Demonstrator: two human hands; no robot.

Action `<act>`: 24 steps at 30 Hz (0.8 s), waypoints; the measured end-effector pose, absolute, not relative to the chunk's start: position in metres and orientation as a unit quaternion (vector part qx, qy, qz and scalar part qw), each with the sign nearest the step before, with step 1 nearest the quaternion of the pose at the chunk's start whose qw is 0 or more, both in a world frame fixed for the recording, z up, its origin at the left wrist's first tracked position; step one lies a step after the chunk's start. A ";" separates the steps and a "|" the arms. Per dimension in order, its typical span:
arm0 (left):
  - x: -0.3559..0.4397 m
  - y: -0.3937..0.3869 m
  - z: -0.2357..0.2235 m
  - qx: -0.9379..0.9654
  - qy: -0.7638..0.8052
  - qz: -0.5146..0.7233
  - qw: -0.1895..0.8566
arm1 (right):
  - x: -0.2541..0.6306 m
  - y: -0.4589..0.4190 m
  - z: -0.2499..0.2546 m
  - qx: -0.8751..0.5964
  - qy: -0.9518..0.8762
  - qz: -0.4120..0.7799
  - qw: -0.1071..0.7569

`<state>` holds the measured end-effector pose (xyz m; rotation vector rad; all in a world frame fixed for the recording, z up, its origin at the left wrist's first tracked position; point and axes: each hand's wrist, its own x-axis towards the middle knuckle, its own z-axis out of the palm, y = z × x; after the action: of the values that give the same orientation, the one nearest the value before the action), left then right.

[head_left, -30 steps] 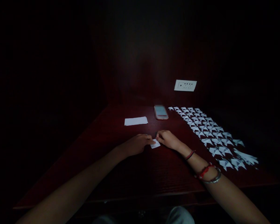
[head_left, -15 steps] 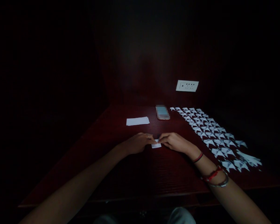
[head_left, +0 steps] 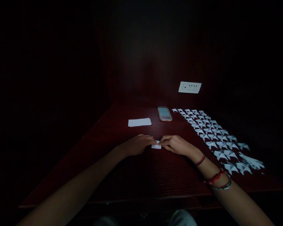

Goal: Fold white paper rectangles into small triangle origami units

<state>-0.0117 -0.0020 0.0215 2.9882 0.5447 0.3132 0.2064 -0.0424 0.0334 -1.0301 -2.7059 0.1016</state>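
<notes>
A small folded piece of white paper (head_left: 156,146) lies flat on the dark red table in front of me. My left hand (head_left: 139,145), with a ring on one finger, comes in from the left, its fingers closed together on the paper's upper left part. From the right, my right hand (head_left: 176,144) presses its fingertips on the paper's right side. The two hands' fingertips are close together, hiding part of the upper edge. Red and dark bands circle my right wrist.
A stack of white paper (head_left: 139,122) lies beyond my left hand. Further back is a phone (head_left: 164,114). Rows of folded paper figures (head_left: 212,136) cover the table's right side, with a bundle of white paper strips (head_left: 252,160) beside them. A socket plate (head_left: 190,87) is on the wall.
The small paper has shifted slightly left and shows a little less height. My right fingertips have slid slightly left over it, while my left hand stays nearly in place.
</notes>
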 end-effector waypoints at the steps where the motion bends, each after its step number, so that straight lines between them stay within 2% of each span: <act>1: -0.012 -0.002 0.021 0.979 0.173 0.103 0.045 | 0.207 -0.042 0.033 -0.353 -0.927 0.035 0.122; 15: -0.012 0.007 0.014 0.979 0.160 0.112 0.060 | 0.219 -0.041 0.033 -0.371 -0.920 0.027 0.124; 24: -0.012 0.005 0.021 0.980 0.161 0.111 -0.024 | 0.218 -0.039 0.032 -0.393 -0.901 0.035 0.183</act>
<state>-0.0118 0.0046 0.0209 3.1276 0.5137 0.3553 0.2181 -0.0390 0.0324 -1.1074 -2.5404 0.0983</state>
